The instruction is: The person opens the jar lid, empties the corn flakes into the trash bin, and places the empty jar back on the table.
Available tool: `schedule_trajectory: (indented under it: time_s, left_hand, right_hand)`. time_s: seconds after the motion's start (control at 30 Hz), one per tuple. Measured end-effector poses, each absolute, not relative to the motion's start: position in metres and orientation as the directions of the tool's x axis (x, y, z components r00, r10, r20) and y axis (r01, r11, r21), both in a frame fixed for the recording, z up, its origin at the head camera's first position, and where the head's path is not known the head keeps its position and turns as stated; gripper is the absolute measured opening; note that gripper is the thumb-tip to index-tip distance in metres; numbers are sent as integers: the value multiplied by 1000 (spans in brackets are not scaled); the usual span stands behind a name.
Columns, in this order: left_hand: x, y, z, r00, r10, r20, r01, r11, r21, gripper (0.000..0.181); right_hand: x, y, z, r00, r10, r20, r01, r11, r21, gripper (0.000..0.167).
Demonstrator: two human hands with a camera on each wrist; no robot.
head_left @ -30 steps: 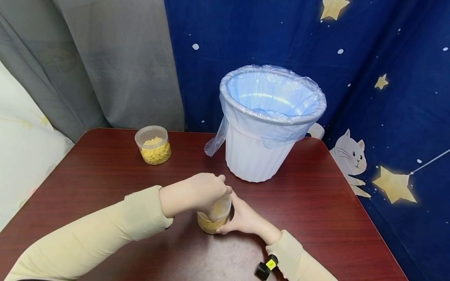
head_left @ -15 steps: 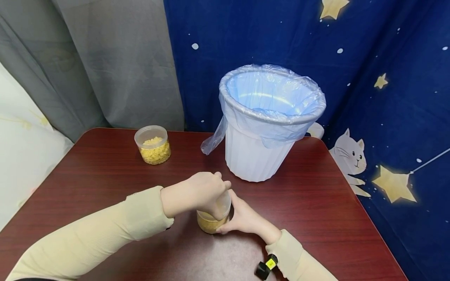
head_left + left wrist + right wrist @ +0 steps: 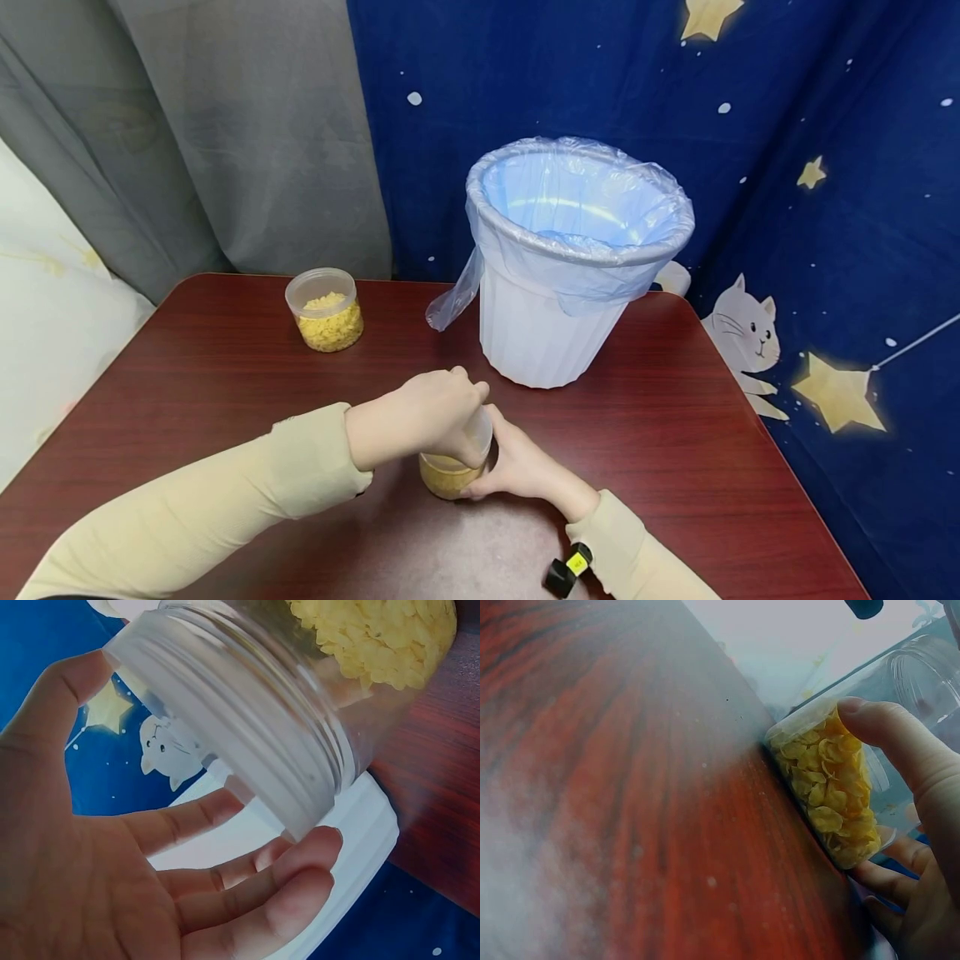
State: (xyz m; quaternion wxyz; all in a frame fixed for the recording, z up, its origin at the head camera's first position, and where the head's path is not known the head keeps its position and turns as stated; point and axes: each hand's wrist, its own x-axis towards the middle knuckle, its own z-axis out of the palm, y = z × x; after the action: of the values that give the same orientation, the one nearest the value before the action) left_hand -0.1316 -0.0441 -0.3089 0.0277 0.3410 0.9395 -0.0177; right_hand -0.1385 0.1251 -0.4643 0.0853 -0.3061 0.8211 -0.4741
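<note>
A clear plastic jar (image 3: 446,481) with yellow flakes (image 3: 826,787) in its lower part stands on the table before me. My right hand (image 3: 519,463) grips its side, the thumb low on the near side in the right wrist view. From above, my left hand (image 3: 422,419) reaches over the jar's top. In the left wrist view its thumb and fingertips pinch the edge of a frosted, ribbed lid (image 3: 225,727) that sits at the jar's mouth. The left hand hides much of the jar in the head view.
A second jar (image 3: 326,310), without a lid, holds yellow flakes at the back left of the brown table (image 3: 645,433). A white bin (image 3: 551,333) lined with a bluish plastic bag (image 3: 577,242) stands at the back right. Curtains (image 3: 277,150) hang behind.
My left hand has turned slightly over the jar's top, its fingers shifting a little left. The right hand and the jar stay where they were.
</note>
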Motion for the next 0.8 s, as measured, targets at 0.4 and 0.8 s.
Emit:
schedule_trajectory:
  time_s: [0.4,0.8]
  left_hand:
    - [-130,-43,-310,-799,599,-54,599,800,27,47]
    - [-131,-41,-311,-811,582,-52,580,813,49,47]
  right_hand:
    - [-137,125,-463,-798,-587,138,-410,360,-838,88]
    - [-138,125,-462,-797,-589,135,-404,353,-844,86]
